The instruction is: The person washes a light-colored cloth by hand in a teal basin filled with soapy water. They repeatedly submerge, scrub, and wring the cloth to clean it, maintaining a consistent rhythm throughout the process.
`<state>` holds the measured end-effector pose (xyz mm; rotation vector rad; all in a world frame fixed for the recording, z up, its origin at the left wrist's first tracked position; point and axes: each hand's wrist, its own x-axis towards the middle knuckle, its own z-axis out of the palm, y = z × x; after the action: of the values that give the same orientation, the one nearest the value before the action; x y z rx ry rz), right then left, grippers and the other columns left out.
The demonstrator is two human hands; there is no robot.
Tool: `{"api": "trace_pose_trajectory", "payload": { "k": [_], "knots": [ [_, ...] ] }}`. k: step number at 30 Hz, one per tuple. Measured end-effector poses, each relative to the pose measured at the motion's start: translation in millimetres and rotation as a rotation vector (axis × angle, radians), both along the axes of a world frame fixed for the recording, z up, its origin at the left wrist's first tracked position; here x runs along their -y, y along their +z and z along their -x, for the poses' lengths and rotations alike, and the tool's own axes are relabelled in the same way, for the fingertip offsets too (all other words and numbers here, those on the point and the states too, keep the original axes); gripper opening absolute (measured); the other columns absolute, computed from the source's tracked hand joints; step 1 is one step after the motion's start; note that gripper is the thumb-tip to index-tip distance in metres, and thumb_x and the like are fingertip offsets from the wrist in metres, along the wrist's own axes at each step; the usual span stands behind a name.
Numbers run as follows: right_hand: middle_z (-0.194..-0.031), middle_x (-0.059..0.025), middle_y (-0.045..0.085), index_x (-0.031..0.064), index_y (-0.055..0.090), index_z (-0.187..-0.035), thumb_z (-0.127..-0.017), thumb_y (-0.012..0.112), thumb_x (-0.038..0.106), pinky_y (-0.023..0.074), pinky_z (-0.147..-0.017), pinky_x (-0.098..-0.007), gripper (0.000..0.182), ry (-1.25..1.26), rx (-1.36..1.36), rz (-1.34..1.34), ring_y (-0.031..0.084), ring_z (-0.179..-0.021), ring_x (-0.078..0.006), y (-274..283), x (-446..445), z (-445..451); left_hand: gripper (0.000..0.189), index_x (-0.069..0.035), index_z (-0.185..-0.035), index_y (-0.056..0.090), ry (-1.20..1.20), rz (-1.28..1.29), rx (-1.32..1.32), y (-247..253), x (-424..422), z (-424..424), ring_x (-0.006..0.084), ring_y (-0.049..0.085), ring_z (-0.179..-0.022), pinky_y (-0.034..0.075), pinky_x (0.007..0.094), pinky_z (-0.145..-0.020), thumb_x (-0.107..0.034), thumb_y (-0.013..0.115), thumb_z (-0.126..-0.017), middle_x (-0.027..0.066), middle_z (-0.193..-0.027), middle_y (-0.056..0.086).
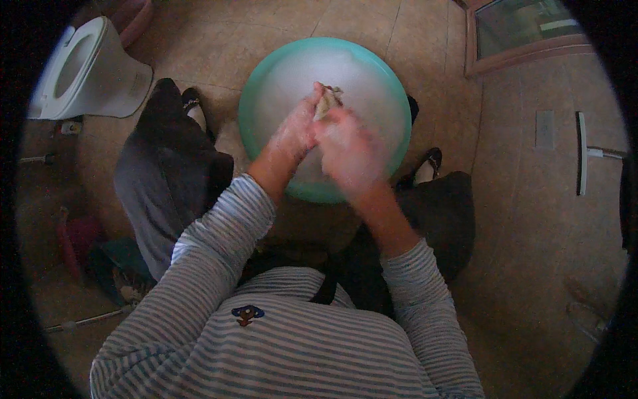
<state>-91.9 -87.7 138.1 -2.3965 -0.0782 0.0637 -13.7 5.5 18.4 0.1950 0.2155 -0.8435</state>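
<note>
A round green plastic basin (242,107) stands on the floor before me, with whitish, sudsy water (299,70) in it. Over the basin my hands are close together around a small, crumpled piece of yellowish-beige cloth (327,103). My left hand (298,124), wet with suds, grips its left side with the thumb up. My right hand (351,147) is blurred and closed at the lower right edge of the cloth; its fingers are partly hidden. Both hands are above the water.
A white toilet (107,75) stands at the upper left, a pink basin (130,30) behind it. Tiled floor (219,60) surrounds the green basin. My knees are on both sides. At the right are a wood-framed glass panel (516,60) and a white bar (581,154) near the wall.
</note>
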Motion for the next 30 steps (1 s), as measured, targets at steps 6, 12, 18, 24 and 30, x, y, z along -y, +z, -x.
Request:
{"api": "trace_pose_trajectory", "payload": {
  "k": [6,12,18,24,30],
  "knots": [
    [-0.082,-0.0156,0.059,0.0059,0.056,-0.084,-0.082,0.053,0.028,0.0461,-0.063,-0.0421,0.022,0.222,0.28,0.486,0.058,-0.071,-0.0336,-28.7,-8.9,2.7,0.055,-0.012,-0.093,0.052,0.007,-0.855,1.056,36.5,2.2,31.2,0.0211,0.054,-0.081,0.046,0.0321,-0.075,-0.063,0.034,-0.082,0.0068,-0.083,0.056],
    [-0.089,-0.0154,0.059,0.0052,0.055,-0.082,-0.081,0.055,0.029,0.0457,-0.065,-0.0432,0.024,-0.42,0.232,0.227,0.057,-0.076,-0.0351,-45.1,34.2,-37.4,0.055,-0.012,-0.099,0.05,0.078,-0.337,-0.092,42.6,43.7,44.4,0.0228,0.052,-0.087,0.044,0.0347,-0.078,-0.062,0.033,-0.083,0.0082,-0.09,0.054],
    [-0.084,-0.0175,0.059,0.0034,0.054,-0.082,-0.083,0.052,0.032,0.0452,-0.066,-0.0424,0.029,0.026,0.161,0.228,0.057,-0.076,-0.0357,-37.0,-25.8,5.1,0.055,-0.012,-0.104,0.049,0.102,-0.442,-0.041,16.4,8.3,21.6,0.0245,0.05,-0.094,0.043,0.0374,-0.081,-0.06,0.032,-0.084,0.0095,-0.097,0.053],
    [-0.08,-0.0186,0.059,0.0026,0.052,-0.087,-0.085,0.049,0.033,0.045,-0.067,-0.042,0.03,-0.377,0.031,0.372,0.057,-0.076,-0.0358,-36.0,28.4,-41.8,0.055,-0.012,-0.109,0.047,0.077,-0.425,-0.068,43.2,37.7,51.6,0.0261,0.048,-0.1,0.042,0.0401,-0.084,-0.059,0.031,-0.086,0.0109,-0.104,0.052],
    [-0.073,-0.0195,0.059,0.0026,0.053,-0.079,-0.085,0.048,0.036,0.0452,-0.065,-0.0436,0.035,-0.13,0.304,0.266,0.059,-0.072,-0.0348,-55.7,3.2,-11.4,0.056,-0.012,-0.115,0.046,0.097,-0.437,-0.139,29.7,14.6,30.7,0.0278,0.046,-0.107,0.04,0.0427,-0.086,-0.058,0.03,-0.087,0.0123,-0.111,0.051]
  ]
}}
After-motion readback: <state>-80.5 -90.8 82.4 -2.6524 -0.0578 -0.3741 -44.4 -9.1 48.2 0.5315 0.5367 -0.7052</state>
